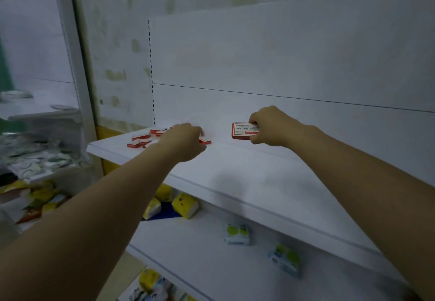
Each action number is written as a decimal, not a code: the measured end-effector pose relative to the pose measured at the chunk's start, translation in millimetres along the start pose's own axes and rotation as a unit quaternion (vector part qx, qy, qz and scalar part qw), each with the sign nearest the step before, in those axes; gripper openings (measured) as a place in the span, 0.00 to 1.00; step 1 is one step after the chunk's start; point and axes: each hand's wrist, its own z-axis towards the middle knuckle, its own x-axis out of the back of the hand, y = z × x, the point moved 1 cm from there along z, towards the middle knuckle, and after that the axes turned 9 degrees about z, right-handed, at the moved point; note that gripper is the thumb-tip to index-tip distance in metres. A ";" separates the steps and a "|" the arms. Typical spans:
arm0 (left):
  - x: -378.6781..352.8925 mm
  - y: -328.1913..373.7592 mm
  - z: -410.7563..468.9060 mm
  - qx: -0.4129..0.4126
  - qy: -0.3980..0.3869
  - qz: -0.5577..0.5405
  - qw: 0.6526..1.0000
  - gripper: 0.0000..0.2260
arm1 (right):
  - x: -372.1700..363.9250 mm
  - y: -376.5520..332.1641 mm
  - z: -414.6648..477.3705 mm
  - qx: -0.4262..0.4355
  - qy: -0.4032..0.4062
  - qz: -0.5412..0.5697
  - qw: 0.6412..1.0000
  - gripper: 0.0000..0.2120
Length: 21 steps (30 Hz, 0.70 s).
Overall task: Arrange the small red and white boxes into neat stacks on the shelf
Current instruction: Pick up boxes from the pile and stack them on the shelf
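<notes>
Several small red and white boxes (141, 138) lie scattered at the left end of the white shelf (235, 168). My left hand (182, 139) reaches over that pile with fingers curled down among the boxes; what it holds is hidden. One more box (204, 140) lies just right of that hand. Farther right, my right hand (270, 126) grips a red and white box (242, 131) by its right end, tilted up on the shelf with its printed face towards me.
The shelf's white back panel (282, 65) stands close behind both hands. On the lower shelf (211, 253) lie yellow tissue packs (184, 205) and green-and-white packs (237, 234). Cluttered packets (37, 197) fill the unit at the left.
</notes>
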 end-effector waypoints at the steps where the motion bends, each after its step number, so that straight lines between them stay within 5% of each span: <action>1: -5.7 -3.3 11.6 -0.002 -0.002 0.001 1.000 0.18 | -5.4 2.8 11.0 -0.002 -0.001 -0.004 1.000 0.16; 21: -88.2 -11.7 224.1 -0.098 -0.031 -0.027 0.994 0.21 | -67.1 72.1 160.4 -0.116 -0.020 -0.017 0.993 0.16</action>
